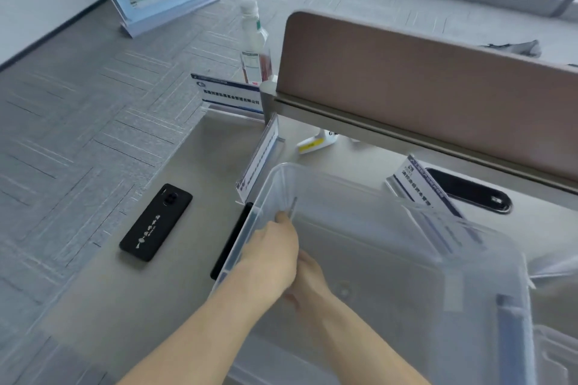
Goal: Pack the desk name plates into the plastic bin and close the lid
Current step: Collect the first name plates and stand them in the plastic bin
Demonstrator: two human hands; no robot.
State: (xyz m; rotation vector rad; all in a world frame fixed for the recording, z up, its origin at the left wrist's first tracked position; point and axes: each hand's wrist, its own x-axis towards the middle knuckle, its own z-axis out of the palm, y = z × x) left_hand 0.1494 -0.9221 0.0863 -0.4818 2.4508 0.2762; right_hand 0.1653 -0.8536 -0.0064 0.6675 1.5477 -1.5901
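A clear plastic bin [488, 247] stands on the desk in front of me. Both my hands reach inside it at its left wall. My left hand [272, 256] pinches a thin clear name plate [293, 208] that stands on edge against that wall. My right hand [311, 275] lies just under it, its fingers hidden by the left hand. Three other name plates stand outside the bin: one [231, 95] at the desk's far corner, one [259, 159] beside the bin's far-left corner, one [417, 187] behind its far side. A clear lid [556, 353] lies at the lower right.
A black phone [156, 222] lies left of the bin near the desk's left edge. A plastic bottle [255, 47] stands at the far corner beside the brown desk divider [422, 87]. A black cable slot [469, 191] sits under the divider. A yellow-labelled white object [316, 142] lies beyond the bin.
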